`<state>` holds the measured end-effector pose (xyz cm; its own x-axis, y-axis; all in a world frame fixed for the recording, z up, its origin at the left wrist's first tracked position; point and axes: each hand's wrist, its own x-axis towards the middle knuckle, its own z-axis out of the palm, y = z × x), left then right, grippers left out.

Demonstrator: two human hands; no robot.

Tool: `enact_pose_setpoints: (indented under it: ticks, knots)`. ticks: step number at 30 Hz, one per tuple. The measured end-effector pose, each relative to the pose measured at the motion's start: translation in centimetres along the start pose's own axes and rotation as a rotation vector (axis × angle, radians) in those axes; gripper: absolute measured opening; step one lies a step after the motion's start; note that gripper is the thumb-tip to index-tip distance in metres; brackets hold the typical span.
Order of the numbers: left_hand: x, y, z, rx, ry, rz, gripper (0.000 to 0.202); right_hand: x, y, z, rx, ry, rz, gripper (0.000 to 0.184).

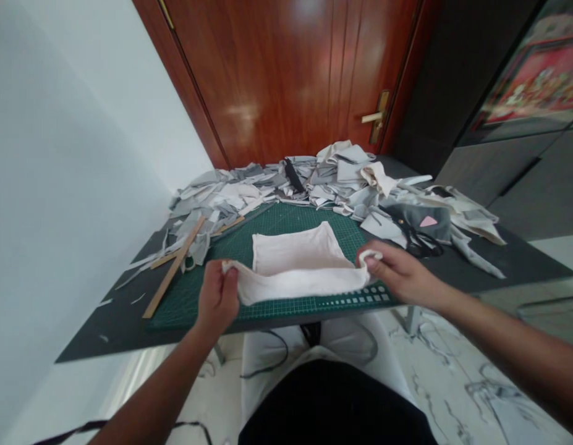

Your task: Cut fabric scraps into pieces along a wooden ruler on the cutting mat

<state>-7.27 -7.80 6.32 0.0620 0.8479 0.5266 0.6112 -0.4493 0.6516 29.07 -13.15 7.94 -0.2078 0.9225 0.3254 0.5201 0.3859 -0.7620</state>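
A piece of white fabric (pixel 295 250) is stretched between my two hands above the green cutting mat (pixel 263 222). Its near edge is lifted and folded over, while the far part lies toward the middle of the mat. At the near left corner, my left hand (pixel 219 293) pinches the cloth between thumb and fingers. My right hand (pixel 400 272) grips the opposite near corner, where the cloth bunches up. Between the hands the near edge sags slightly.
Heaped fabric scraps (pixel 240 191) line the back of the dark table (pixel 105 321). A wooden ruler (pixel 175 269) lies along the mat's left side. Black-handled scissors (pixel 418 241) rest at the right, beside a grey piece with a pink triangle (pixel 428 221). A wooden door (pixel 286 80) stands behind.
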Motion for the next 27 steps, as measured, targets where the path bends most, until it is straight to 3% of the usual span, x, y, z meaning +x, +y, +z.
enact_pose_setpoints:
  ticks: [2,5,9,14,20,27]
  knots:
    - [-1.6,-1.2,1.2,-0.002,-0.1,-0.073,0.017,-1.4,1.4,1.8,0.035,-0.054,0.091,0.039]
    - [-1.4,-2.0,2.8,0.043,-0.185,-0.131,0.018,-0.6,2.9,3.4,0.079,-0.033,0.177,0.037]
    - [1.5,-3.0,4.0,0.153,-0.266,-0.197,0.018,4.3,5.1,4.4,0.048,0.038,0.19,0.035]
    - [4.0,-4.9,4.5,0.236,-0.445,-0.201,0.014,10.4,7.9,5.9,-0.013,-0.082,0.145,0.03]
    - [4.6,-6.2,5.1,0.365,-0.314,-0.181,0.014,12.6,8.6,7.2,-0.381,-0.044,0.327,0.025]
    - [5.9,-7.4,5.5,0.474,-0.318,-0.194,0.009,13.0,8.1,7.4,-0.637,-0.13,0.405,0.027]
